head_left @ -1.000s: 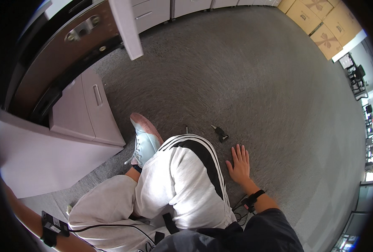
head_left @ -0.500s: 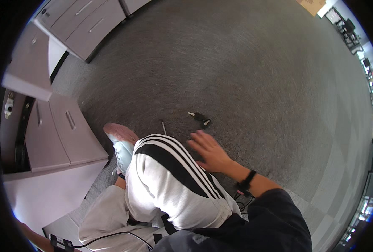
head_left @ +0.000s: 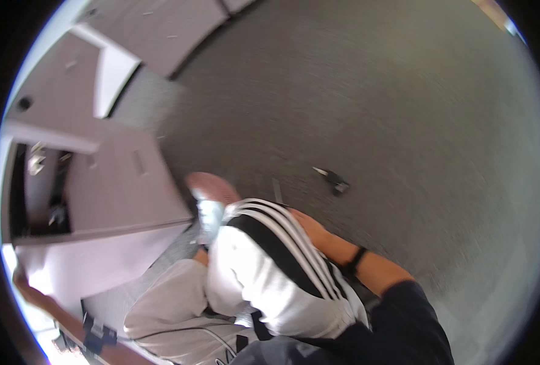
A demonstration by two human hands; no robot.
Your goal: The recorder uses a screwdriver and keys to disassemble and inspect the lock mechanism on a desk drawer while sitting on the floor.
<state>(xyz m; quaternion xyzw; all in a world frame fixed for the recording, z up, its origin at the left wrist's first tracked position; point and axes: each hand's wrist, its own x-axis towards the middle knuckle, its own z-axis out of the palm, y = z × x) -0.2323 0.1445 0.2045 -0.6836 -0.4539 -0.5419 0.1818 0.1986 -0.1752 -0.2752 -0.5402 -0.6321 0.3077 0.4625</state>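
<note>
My right hand [head_left: 309, 226] is down beside my raised knee [head_left: 264, 255], its fingers mostly hidden behind the striped trouser leg. Just past the knee lies a thin pale metal rod [head_left: 277, 190] on the carpet, its near end covered by the leg. Farther right on the floor are black-headed keys [head_left: 334, 180], apart from the hand. At the far left edge, my left hand [head_left: 21, 281] is by the outer side of a grey-pink cabinet [head_left: 105, 255]. Blur hides its fingers.
An opening [head_left: 41, 194] in the cabinet shows metal fittings inside. More drawer units [head_left: 154, 30] stand at the upper left. Grey carpet [head_left: 391, 109] stretches ahead and right. A black cable [head_left: 178, 330] runs from a device on my left wrist [head_left: 98, 334] across my lap.
My view has swung left, so the cabinets and keys appear farther right. My right hand has dropped from above the knee's right side to behind it. More of my left arm shows.
</note>
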